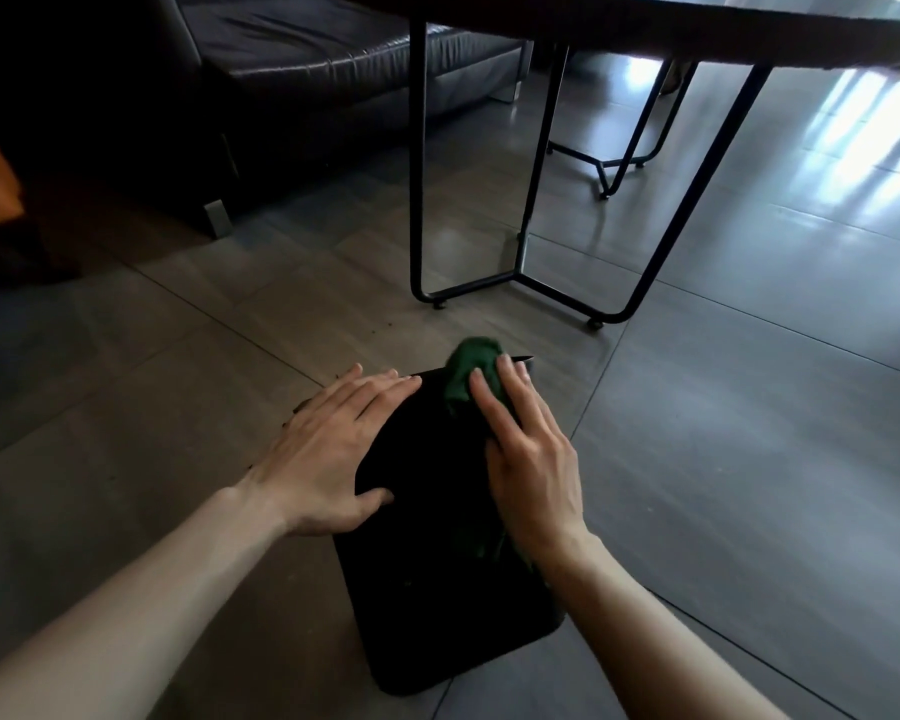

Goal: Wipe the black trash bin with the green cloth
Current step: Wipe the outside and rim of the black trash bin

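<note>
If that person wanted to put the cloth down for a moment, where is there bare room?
Bare grey tiled floor lies to the right of the black plastic trash bin, and more on its left, up to the dark leather sofa. It is crowded on the bin itself: left hand flat, right hand pressing the crumpled green cloth.

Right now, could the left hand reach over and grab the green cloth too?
Probably yes. The left hand rests flat on the black trash bin, right beside the right hand pressing the green cloth. Only bare bin surface lies between them, though the right hand covers much of the cloth.
</note>
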`<action>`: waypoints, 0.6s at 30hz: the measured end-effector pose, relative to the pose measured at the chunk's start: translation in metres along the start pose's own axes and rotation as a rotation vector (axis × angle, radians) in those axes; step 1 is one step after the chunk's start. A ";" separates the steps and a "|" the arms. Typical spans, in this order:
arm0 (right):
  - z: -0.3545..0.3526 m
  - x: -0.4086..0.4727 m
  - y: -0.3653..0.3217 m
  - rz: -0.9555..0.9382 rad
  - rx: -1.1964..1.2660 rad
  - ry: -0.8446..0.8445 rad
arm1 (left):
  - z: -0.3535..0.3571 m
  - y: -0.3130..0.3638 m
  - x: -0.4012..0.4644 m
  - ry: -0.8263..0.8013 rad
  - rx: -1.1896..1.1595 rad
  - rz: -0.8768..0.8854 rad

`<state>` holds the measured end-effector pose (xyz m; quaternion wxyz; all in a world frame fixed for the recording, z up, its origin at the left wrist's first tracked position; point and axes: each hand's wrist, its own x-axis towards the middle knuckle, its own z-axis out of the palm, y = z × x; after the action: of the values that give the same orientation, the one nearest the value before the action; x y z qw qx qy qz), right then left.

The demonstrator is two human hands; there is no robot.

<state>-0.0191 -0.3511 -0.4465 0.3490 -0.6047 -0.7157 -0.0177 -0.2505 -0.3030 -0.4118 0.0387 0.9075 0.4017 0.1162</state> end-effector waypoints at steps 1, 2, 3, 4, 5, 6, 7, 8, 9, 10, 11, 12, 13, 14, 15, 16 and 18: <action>0.002 0.003 -0.004 -0.047 -0.003 -0.018 | -0.001 0.001 0.000 0.004 -0.005 -0.002; 0.004 -0.001 -0.008 -0.109 -0.008 -0.039 | -0.001 0.001 0.000 0.001 -0.008 0.000; 0.007 -0.011 -0.011 -0.178 -0.012 -0.061 | -0.001 0.001 0.000 -0.008 -0.010 0.002; 0.010 -0.026 -0.014 -0.250 -0.014 -0.088 | -0.001 0.001 0.000 -0.018 -0.008 0.005; 0.013 -0.044 -0.014 -0.319 -0.014 -0.123 | -0.001 0.000 0.001 -0.027 -0.005 0.010; 0.015 -0.063 -0.012 -0.378 -0.015 -0.164 | 0.000 -0.001 0.001 -0.032 0.001 0.017; 0.015 -0.080 -0.007 -0.424 -0.021 -0.211 | 0.000 -0.002 0.001 -0.037 0.005 0.022; 0.013 -0.094 -0.001 -0.455 -0.030 -0.252 | 0.001 -0.003 0.001 -0.043 0.009 0.026; 0.011 -0.101 0.005 -0.470 -0.036 -0.274 | 0.001 -0.004 0.001 -0.050 0.014 0.026; 0.007 -0.103 0.011 -0.453 -0.036 -0.273 | 0.002 -0.004 0.001 -0.053 0.017 0.028; 0.004 -0.098 0.015 -0.400 -0.028 -0.254 | 0.003 -0.005 0.001 -0.050 0.019 0.025; 0.003 -0.088 0.017 -0.321 -0.019 -0.212 | 0.003 -0.005 0.001 -0.045 0.021 0.022; 0.002 -0.074 0.017 -0.229 -0.022 -0.148 | 0.003 -0.005 0.000 -0.045 0.020 0.019; 0.001 -0.056 0.015 -0.138 -0.029 -0.087 | 0.002 -0.005 0.000 -0.049 0.019 0.018; 0.001 -0.038 0.012 -0.070 -0.034 -0.049 | 0.001 -0.005 0.000 -0.054 0.018 0.016; 0.002 -0.022 0.008 -0.040 -0.040 -0.034 | 0.001 -0.005 -0.001 -0.059 0.016 0.011; 0.004 -0.006 0.001 -0.083 -0.063 -0.053 | 0.000 -0.004 -0.002 -0.071 0.018 0.004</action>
<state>-0.0198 -0.3543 -0.4535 0.3097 -0.5856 -0.7481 -0.0384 -0.2546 -0.3022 -0.4132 0.0444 0.9122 0.3995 0.0801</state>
